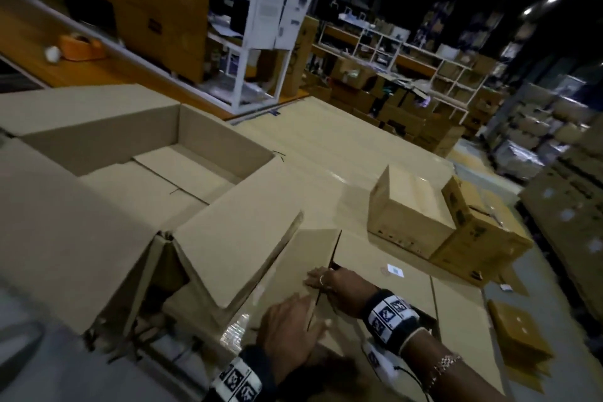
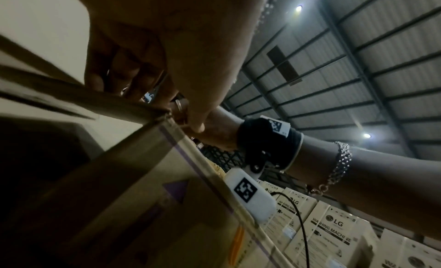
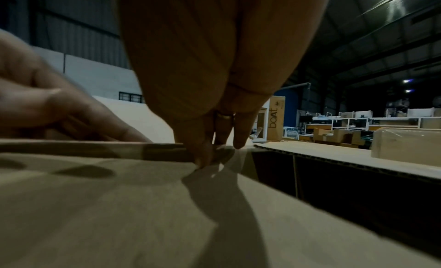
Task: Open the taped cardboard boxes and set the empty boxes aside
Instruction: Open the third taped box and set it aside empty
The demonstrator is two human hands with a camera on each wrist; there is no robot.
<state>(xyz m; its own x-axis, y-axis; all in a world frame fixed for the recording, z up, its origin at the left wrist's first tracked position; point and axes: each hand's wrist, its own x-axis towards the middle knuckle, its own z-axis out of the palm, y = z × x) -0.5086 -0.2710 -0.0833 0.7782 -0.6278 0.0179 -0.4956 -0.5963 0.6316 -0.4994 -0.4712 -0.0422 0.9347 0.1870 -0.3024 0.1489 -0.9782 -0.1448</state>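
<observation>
A cardboard box [image 1: 313, 258] with clear tape on its side [image 2: 143, 196] stands in front of me, its top flaps [image 3: 119, 206] partly raised. My left hand [image 1: 290, 326] lies over the near flap, its fingers [image 2: 114, 68] bent round the flap's edge. My right hand [image 1: 329, 281], with a ring on one finger, points down at the seam, thumb and fingertips [image 3: 207, 158] pinching the flap edge. A dark gap [image 3: 334, 177] into the box shows to the right of it. A large open box [image 1: 163, 153] stands at the left, nothing inside it.
Two shut boxes [image 1: 408, 209] [image 1: 479, 232] sit on the cardboard-covered surface [image 1: 326, 140] at the right. Flat cardboard pieces [image 1: 518, 336] lie at the near right. An orange tape dispenser [image 1: 80, 46] and a white shelf frame [image 1: 257, 42] stand behind. Stacks of cartons [image 2: 334, 232] line the right side.
</observation>
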